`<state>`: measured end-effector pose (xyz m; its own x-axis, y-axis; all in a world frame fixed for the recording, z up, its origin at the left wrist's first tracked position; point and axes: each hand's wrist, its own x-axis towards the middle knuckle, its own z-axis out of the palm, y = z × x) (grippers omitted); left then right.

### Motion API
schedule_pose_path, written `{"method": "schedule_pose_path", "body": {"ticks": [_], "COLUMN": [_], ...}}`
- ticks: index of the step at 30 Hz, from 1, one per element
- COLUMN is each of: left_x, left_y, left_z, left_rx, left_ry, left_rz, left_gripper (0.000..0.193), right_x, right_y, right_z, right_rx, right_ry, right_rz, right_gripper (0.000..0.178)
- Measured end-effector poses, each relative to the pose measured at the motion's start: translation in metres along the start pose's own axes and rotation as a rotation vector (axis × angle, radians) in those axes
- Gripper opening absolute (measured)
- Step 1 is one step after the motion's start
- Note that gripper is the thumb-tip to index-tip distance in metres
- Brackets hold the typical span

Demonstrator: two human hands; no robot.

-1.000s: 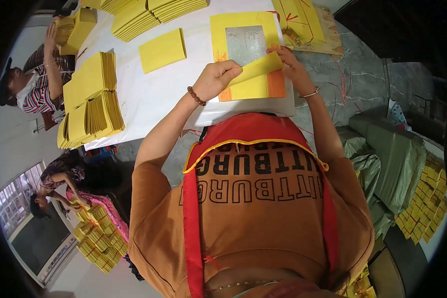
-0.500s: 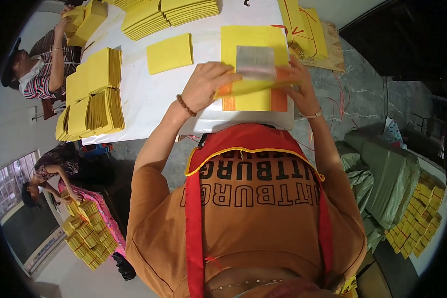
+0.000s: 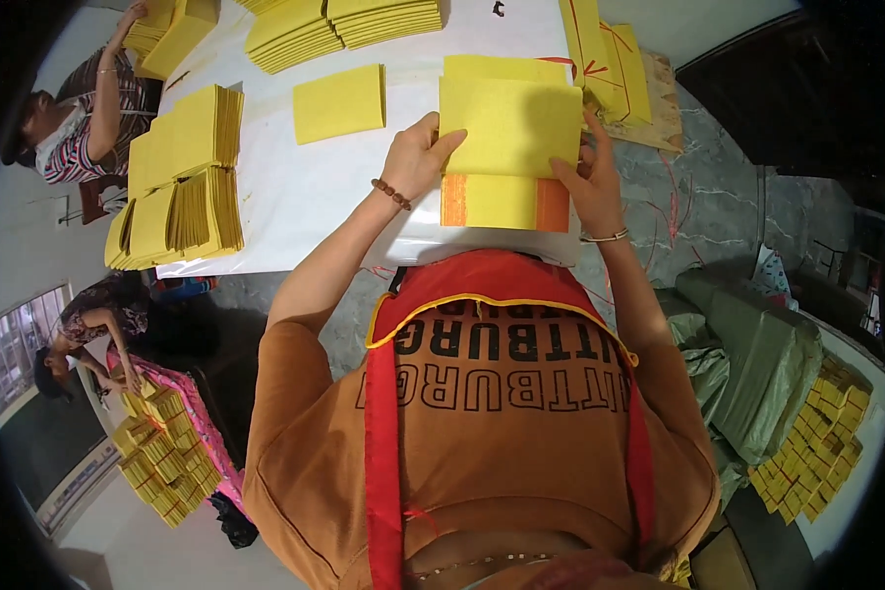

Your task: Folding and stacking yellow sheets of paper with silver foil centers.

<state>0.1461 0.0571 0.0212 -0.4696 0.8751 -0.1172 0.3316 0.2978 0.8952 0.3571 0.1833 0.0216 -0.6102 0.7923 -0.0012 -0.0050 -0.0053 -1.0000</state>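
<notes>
The white-covered table (image 3: 305, 221) filled the upper middle of the view, with two stacks of folded yellow paper (image 3: 182, 133) near its left edge. Close to the wearer's body lay a yellow lower sheet (image 3: 490, 203), an orange band down each side of its near end. Over its middle sat the top sheet (image 3: 506, 123), plain matte yellow, wider than tall, its near edge almost straight and a soft shadow across its right half. A folded yellow packet (image 3: 339, 104) lay apart to the left.

Both forearms angled inward from the body. The right hand (image 3: 594, 179) pinched the top sheet's right edge, thumb on the face near the lower corner, index finger pointing away along the side. The left hand (image 3: 419, 159) pinched the left edge, thumb on top, fingers bent. A brown beaded bracelet (image 3: 391, 194) circled the left wrist, a thin pale bangle (image 3: 605, 237) the right.
</notes>
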Motion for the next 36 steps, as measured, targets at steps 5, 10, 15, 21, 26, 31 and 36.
{"method": "schedule_pose_path", "body": {"ticks": [5,10,15,21,26,31,36], "left_x": [0.005,0.006,0.003,0.0,0.0,0.0,0.002], "left_y": [0.0,0.002,0.034,0.032,0.02,0.022,0.025], "left_z": [0.003,0.002,0.0,0.034,0.037,0.039,0.036], "left_rx": [0.06,0.016,0.512,0.846,0.882,0.886,0.898], "left_ry": [0.014,0.018,0.302,-0.153,-0.172,-0.196,-0.177], "left_rz": [-0.081,-0.154,0.227,0.769,0.727,0.736,0.795], "left_gripper": [0.034,0.032,0.045,0.053,0.056,0.057,0.052], "right_x": [0.01,0.013,0.013,0.013,-0.003,-0.033,-0.036], "right_y": [0.012,0.018,0.018,0.017,-0.01,0.0,0.003], "right_z": [-0.005,-0.002,-0.002,-0.001,0.005,0.008,0.004], "right_rx": [-0.264,-0.284,-0.298,-0.308,-0.78,-1.293,-1.293], "right_ry": [0.016,0.05,0.06,0.074,0.072,-0.236,-0.321], "right_rz": [-0.002,0.03,0.023,-0.013,-0.139,-0.539,-0.417], "right_gripper": [0.039,0.035,0.036,0.034,0.042,0.058,0.068]}}
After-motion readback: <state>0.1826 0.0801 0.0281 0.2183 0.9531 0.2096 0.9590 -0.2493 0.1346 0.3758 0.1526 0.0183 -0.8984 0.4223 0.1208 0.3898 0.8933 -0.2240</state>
